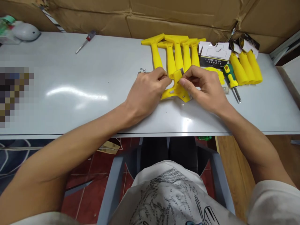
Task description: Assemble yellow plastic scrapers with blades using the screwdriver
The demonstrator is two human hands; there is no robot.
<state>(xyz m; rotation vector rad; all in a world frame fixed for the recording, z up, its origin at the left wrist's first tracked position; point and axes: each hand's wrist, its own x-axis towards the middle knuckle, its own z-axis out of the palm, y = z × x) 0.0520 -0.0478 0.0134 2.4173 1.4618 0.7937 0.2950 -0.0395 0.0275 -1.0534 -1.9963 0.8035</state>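
Observation:
A yellow plastic scraper head [177,90] is held between both hands above the near middle of the table. My left hand [148,90] is closed, its fingers curled around the piece's left arm. With thumb and forefinger, my right hand [207,89] pinches the piece's right side, beside a grey metal blade edge [182,71]. A small screw [183,96] shows in the lower part. Just behind the hands lie several yellow T-shaped scraper handles [177,53] in a row. Small screws [142,71] sit in a pile behind my left hand.
On the right are yellow handle sleeves [246,67], a green-and-yellow screwdriver [231,76], a stack of yellow parts [217,75] and black-and-white packaging cards [214,54]. Another screwdriver [87,39] lies back left. Cardboard [93,17] lines the table's back edge.

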